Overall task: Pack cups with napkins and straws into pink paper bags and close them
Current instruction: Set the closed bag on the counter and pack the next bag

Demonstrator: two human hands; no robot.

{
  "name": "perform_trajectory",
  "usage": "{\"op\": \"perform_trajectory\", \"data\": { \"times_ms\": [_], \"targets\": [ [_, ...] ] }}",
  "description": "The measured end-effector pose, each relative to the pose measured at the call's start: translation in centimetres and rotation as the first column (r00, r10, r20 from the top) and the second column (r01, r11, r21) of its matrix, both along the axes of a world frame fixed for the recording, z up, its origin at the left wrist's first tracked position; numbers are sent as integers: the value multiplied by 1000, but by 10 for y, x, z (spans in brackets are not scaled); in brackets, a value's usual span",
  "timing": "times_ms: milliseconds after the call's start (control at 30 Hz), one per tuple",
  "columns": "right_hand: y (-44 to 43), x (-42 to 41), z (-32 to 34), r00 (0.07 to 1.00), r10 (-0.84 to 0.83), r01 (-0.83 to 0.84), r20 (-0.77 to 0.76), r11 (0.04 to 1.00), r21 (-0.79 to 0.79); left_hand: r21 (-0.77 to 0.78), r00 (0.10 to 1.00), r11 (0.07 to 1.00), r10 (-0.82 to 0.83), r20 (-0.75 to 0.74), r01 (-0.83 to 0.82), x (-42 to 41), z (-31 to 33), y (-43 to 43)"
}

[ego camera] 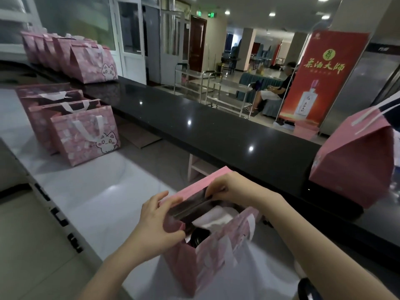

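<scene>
A person's two bare hands work at the mouth of a pink paper bag (207, 263) standing on the pale tabletop (91, 191) at about 6 o'clock in the view. The left hand (159, 226) has its grip closed on the bag's near left corner, thumb pressing the folded paper edge. The right hand (229, 187) reaches over from 3 o'clock, its grip pinched on the far top flap, which is bent inward over the opening. Inside the open bag, white napkin paper (216, 217) lies beside the dark lid of a cup (198, 238); no straw can be made out.

At 10 o'clock, three more open bags (86, 137) stand in a row on the tabletop, white handles showing, the nearest printed with a cartoon cat. Farther back at 11 o'clock, a row of closed bags (86, 61) sits on the black raised counter (194, 126), which runs diagonally across the scene. Another closed bag (355, 161), its top folded to a peak, stands on that counter at 3 o'clock.

Beyond the counter, a red banner (320, 79) with gold lettering stands at 1 o'clock, a seated person (279, 87) just left of it and metal trolleys (216, 92) near 12 o'clock.
</scene>
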State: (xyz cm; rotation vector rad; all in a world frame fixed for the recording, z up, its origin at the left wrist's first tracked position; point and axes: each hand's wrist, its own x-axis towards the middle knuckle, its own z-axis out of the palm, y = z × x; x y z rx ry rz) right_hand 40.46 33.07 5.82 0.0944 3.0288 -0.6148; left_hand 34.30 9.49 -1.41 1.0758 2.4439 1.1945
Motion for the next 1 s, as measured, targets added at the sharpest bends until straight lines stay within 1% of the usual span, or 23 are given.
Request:
{"op": "perform_trajectory", "data": {
  "times_ms": [67, 100, 200, 267, 333, 467, 533, 633, 833, 933, 1000],
  "targets": [
    [2, 1, -3, 997, 47, -53, 63, 994, 98, -46, 1000, 999, -10, 11, 11, -3, 3, -4],
    [5, 2, -6, 995, 46, -59, 93, 988, 143, -32, 999, 999, -18, 31, 19, -3, 4, -6],
    [19, 8, -16, 987, -4, -27, 161, 981, 193, 107, 993, 994, -27, 119, 14, 1, 5, -5],
    [26, 14, -24, 982, -13, -19, 189, 986, 166, 201, 988, 979, -6, 155, -25, 2, 4, -3],
    [32, 20, -29, 989, -11, -4, 145, 995, 103, 273, 985, 959, 26, 173, -73, 2, 2, 2],
    [47, 36, -29, 994, -95, 92, -61, 995, -42, 297, 983, 949, 54, 178, -106, -7, 2, 13],
    [54, 44, -25, 985, -116, 110, -127, 992, -59, 294, 983, 950, 49, 179, -101, -16, 3, 19],
    [59, 53, -20, 982, -116, 113, -146, 993, -29, 263, 985, 962, 24, 173, -70, -35, 3, 30],
    [52, 50, -17, 975, -219, 217, -46, 975, -41, 226, 987, 972, -101, 122, 72, -87, -3, 55],
    [40, 46, -13, 960, -269, 273, 81, 961, -37, 214, 979, 964, -183, 93, 159, -114, -5, 69],
    [33, 45, -12, 938, -295, 302, 181, 953, -17, 234, 961, 946, -255, 105, 225, -129, -4, 78]
  ]
}}
